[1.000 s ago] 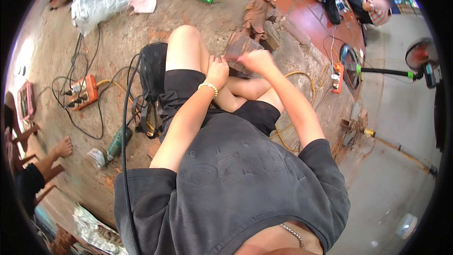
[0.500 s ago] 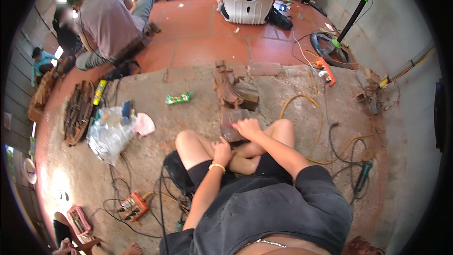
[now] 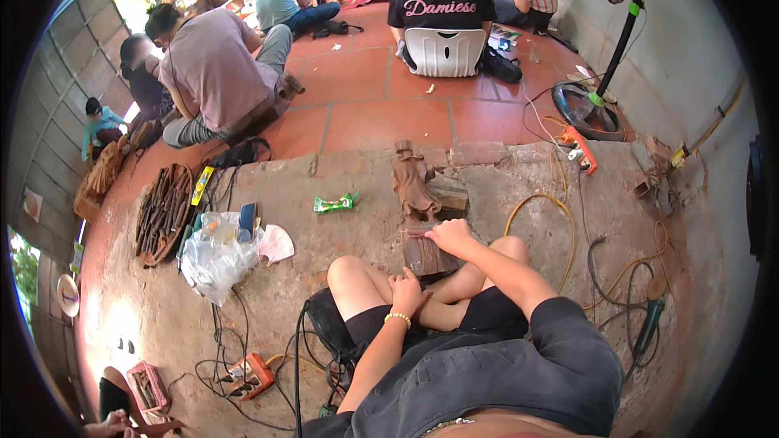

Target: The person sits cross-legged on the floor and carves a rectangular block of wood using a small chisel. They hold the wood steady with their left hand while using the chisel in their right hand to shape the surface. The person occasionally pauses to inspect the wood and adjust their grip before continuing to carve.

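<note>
Dusty concrete floor [image 3: 503,195] at the edge of a red-tiled yard, where a seated person works beside a brown wooden carved figure [image 3: 414,182] standing upright just past their bent knees. Right hand [image 3: 449,235] rests on a wooden block [image 3: 426,255] at the figure's base, fingers curled around a thin tool whose kind cannot be told. Left hand [image 3: 404,292] lies loosely clenched against the crossed legs, holding nothing visible.
</note>
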`<action>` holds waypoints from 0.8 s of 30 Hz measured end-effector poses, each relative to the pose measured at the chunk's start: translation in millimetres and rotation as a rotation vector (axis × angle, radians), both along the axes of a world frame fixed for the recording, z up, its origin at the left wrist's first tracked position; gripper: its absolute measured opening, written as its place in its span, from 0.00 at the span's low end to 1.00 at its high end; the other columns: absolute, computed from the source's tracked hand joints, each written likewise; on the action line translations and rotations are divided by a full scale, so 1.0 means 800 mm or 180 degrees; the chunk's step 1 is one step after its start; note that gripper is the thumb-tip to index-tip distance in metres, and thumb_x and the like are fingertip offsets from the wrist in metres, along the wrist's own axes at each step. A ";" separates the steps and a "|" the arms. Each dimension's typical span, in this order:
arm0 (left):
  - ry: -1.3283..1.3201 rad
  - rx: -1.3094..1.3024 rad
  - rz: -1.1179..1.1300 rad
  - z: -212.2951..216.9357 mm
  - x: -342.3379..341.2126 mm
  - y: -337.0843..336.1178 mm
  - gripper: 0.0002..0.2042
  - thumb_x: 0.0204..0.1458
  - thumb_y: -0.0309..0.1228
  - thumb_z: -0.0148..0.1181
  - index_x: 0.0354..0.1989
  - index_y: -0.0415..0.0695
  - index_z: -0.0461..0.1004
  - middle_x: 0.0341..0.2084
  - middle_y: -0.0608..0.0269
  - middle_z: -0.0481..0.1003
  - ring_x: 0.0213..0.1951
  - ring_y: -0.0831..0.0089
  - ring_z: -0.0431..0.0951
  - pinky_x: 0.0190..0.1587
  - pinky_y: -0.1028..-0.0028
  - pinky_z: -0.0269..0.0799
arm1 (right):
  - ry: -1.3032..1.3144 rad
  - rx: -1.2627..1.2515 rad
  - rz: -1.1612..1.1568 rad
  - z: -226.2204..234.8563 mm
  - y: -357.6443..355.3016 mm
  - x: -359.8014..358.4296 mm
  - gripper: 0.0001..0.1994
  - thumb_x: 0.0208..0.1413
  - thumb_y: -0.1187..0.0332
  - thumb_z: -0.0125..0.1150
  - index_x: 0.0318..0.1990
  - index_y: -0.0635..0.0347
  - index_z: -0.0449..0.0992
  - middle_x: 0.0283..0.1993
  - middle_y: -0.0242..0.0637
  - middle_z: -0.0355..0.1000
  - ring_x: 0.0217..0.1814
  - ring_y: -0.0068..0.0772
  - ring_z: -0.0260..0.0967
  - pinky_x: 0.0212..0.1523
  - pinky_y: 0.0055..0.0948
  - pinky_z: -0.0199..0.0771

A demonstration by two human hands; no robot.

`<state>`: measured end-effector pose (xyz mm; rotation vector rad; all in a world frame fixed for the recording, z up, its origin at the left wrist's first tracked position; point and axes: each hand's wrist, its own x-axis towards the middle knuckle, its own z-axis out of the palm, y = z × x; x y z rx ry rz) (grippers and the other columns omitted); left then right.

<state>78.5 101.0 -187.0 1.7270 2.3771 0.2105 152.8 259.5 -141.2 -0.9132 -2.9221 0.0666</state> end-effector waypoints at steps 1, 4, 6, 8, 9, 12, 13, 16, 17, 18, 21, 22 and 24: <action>0.0014 -0.0076 0.0012 0.003 0.000 -0.005 0.42 0.28 0.49 0.61 0.44 0.21 0.57 0.24 0.51 0.72 0.32 0.62 0.71 0.45 0.64 0.53 | -0.0322 -0.0010 0.0432 0.004 -0.007 0.002 0.21 0.46 0.49 0.45 0.17 0.54 0.74 0.18 0.39 0.69 0.22 0.39 0.69 0.21 0.36 0.66; -0.0173 -0.0087 -0.0008 0.000 -0.003 -0.005 0.43 0.29 0.51 0.60 0.44 0.21 0.57 0.25 0.50 0.72 0.32 0.62 0.70 0.45 0.64 0.53 | -0.0943 -0.0122 0.1073 0.019 -0.023 0.016 0.21 0.47 0.48 0.44 0.19 0.55 0.75 0.20 0.40 0.70 0.24 0.39 0.70 0.24 0.35 0.68; -0.0167 -0.0118 0.0006 0.002 -0.001 -0.007 0.43 0.29 0.51 0.60 0.44 0.20 0.57 0.25 0.49 0.72 0.32 0.61 0.70 0.45 0.64 0.52 | -0.0274 -0.0286 0.0173 0.000 -0.006 0.015 0.21 0.47 0.48 0.44 0.20 0.55 0.75 0.20 0.40 0.70 0.24 0.41 0.70 0.25 0.36 0.68; -0.0096 -0.0148 0.0002 0.001 0.004 -0.013 0.43 0.30 0.51 0.59 0.44 0.20 0.56 0.26 0.48 0.72 0.33 0.61 0.70 0.45 0.64 0.52 | -0.0070 -0.0448 -0.0257 -0.005 -0.008 0.015 0.21 0.47 0.48 0.44 0.20 0.55 0.75 0.19 0.40 0.70 0.24 0.43 0.69 0.25 0.37 0.68; -0.0159 -0.0159 -0.0009 -0.001 0.004 -0.010 0.43 0.30 0.52 0.59 0.44 0.20 0.56 0.26 0.48 0.72 0.33 0.60 0.70 0.45 0.63 0.52 | -0.0340 -0.0400 0.0226 -0.007 -0.009 0.022 0.21 0.47 0.48 0.44 0.21 0.55 0.75 0.20 0.40 0.70 0.25 0.43 0.70 0.25 0.37 0.68; -0.0177 -0.0194 -0.0043 -0.001 -0.005 -0.007 0.44 0.31 0.53 0.57 0.44 0.19 0.56 0.27 0.47 0.71 0.35 0.59 0.70 0.46 0.62 0.52 | -0.0811 -0.0385 0.0856 0.010 -0.019 0.033 0.21 0.48 0.48 0.43 0.22 0.55 0.74 0.22 0.41 0.70 0.26 0.43 0.70 0.25 0.37 0.68; -0.0160 -0.0161 -0.0028 -0.001 -0.003 -0.008 0.44 0.31 0.53 0.57 0.44 0.19 0.56 0.27 0.46 0.71 0.35 0.59 0.70 0.46 0.62 0.51 | -0.0511 -0.0494 0.0310 0.010 -0.014 0.036 0.21 0.48 0.48 0.43 0.22 0.55 0.75 0.23 0.41 0.70 0.27 0.44 0.70 0.26 0.38 0.68; -0.0160 -0.0018 0.0147 -0.001 0.001 -0.004 0.44 0.30 0.54 0.56 0.44 0.19 0.56 0.29 0.42 0.71 0.35 0.59 0.69 0.46 0.60 0.51 | 0.0068 -0.0709 -0.0551 -0.002 0.002 0.026 0.21 0.48 0.48 0.42 0.24 0.54 0.74 0.24 0.42 0.71 0.29 0.45 0.69 0.29 0.39 0.69; -0.0387 -0.0132 0.0214 0.008 0.001 0.002 0.44 0.30 0.54 0.56 0.43 0.19 0.57 0.28 0.42 0.71 0.34 0.58 0.70 0.46 0.60 0.51 | -0.0228 -0.0728 -0.0023 -0.005 -0.008 0.032 0.21 0.48 0.48 0.42 0.23 0.53 0.74 0.23 0.42 0.70 0.28 0.45 0.69 0.28 0.40 0.69; -0.0242 -0.0005 0.0131 -0.003 0.004 -0.006 0.44 0.30 0.55 0.56 0.43 0.19 0.57 0.27 0.44 0.71 0.33 0.59 0.70 0.46 0.60 0.51 | -0.0513 -0.0753 0.0514 -0.008 -0.016 0.040 0.20 0.48 0.48 0.42 0.23 0.53 0.74 0.22 0.42 0.70 0.27 0.45 0.69 0.28 0.40 0.68; -0.0073 0.0110 0.0125 -0.003 0.002 -0.007 0.44 0.31 0.55 0.56 0.42 0.19 0.58 0.25 0.46 0.71 0.32 0.59 0.70 0.46 0.61 0.51 | -0.0330 -0.0358 0.0208 0.004 -0.010 0.038 0.21 0.49 0.49 0.41 0.23 0.54 0.74 0.21 0.43 0.70 0.26 0.46 0.69 0.27 0.41 0.68; -0.0089 0.0077 0.0161 0.001 0.005 -0.004 0.44 0.31 0.55 0.56 0.42 0.19 0.58 0.24 0.47 0.71 0.32 0.59 0.70 0.46 0.62 0.51 | 0.0060 -0.0576 -0.0554 -0.004 -0.002 0.039 0.21 0.49 0.49 0.41 0.23 0.54 0.74 0.21 0.43 0.70 0.26 0.46 0.69 0.26 0.41 0.68; -0.0124 0.0165 0.0143 0.007 0.013 0.004 0.44 0.31 0.55 0.56 0.42 0.19 0.58 0.24 0.47 0.71 0.32 0.59 0.70 0.46 0.62 0.51 | 0.0422 -0.0771 -0.1083 -0.022 0.008 0.047 0.20 0.49 0.50 0.42 0.23 0.54 0.74 0.22 0.44 0.70 0.26 0.47 0.69 0.26 0.40 0.68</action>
